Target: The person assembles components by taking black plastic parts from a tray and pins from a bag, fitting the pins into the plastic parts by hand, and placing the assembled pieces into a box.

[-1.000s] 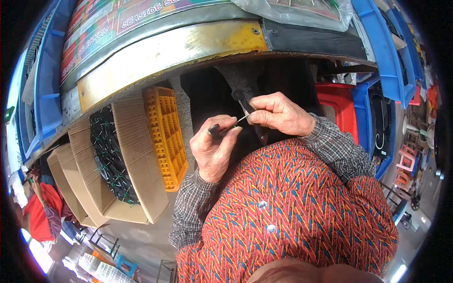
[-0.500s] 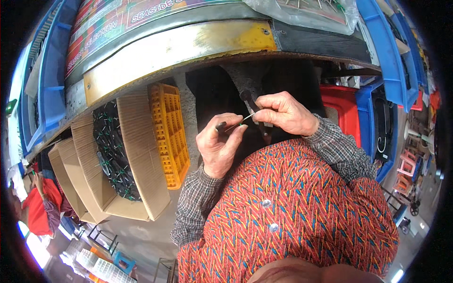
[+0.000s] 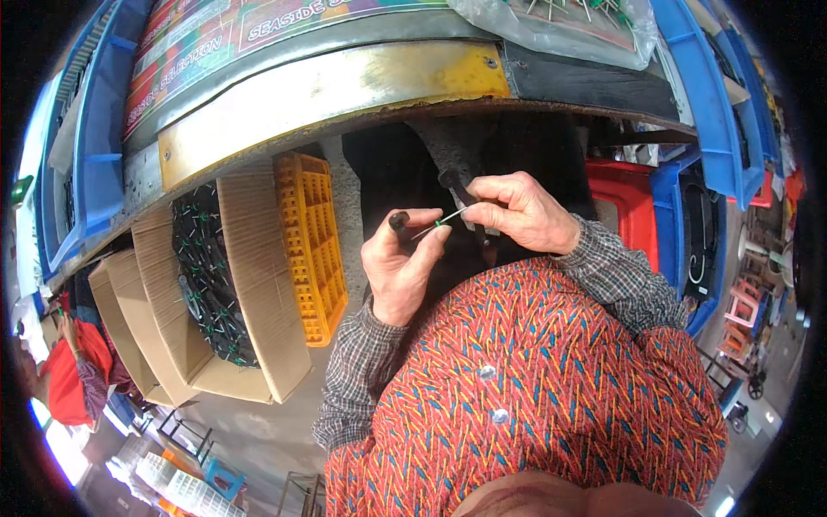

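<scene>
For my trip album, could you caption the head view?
Left hand and right hand pinch a thin stick, near an open cardboard box of dark items and a yellow crate.

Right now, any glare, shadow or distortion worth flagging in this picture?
Head view: glare on the metal strip; head view: deep shadow below the table edge, which the fisheye bends into a curve; head view: left hand and right hand look fairly sharp, the thin rod between them fine but visible.

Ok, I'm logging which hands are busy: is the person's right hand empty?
No, the right hand pinches a thin rod between thumb and fingers, and the rod runs across to the left hand.
</scene>
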